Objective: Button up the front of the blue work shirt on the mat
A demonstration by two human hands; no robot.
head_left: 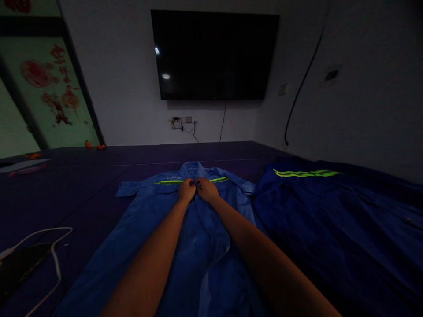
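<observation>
A blue short-sleeved work shirt (pixel 132 233) lies spread out front side up, its collar pointing away from me. Yellow-green reflective strips cross its chest. My left hand (pixel 187 190) and my right hand (pixel 207 190) meet at the front opening, just below the collar. Both have their fingers pinched on the shirt's front edges at the chest strip. Small details between the fingertips are too dark to make out. Below the hands the two front edges hang loose, one curling over with a paler underside.
A darker blue garment (pixel 330 211) with a reflective strip lies to the right. At left are a dark flat device (pixel 26 264) and a white cable (pixel 57 259). The purple floor (pixel 95 189) runs to a wall with a television (pixel 214 57) and sockets (pixel 188 119).
</observation>
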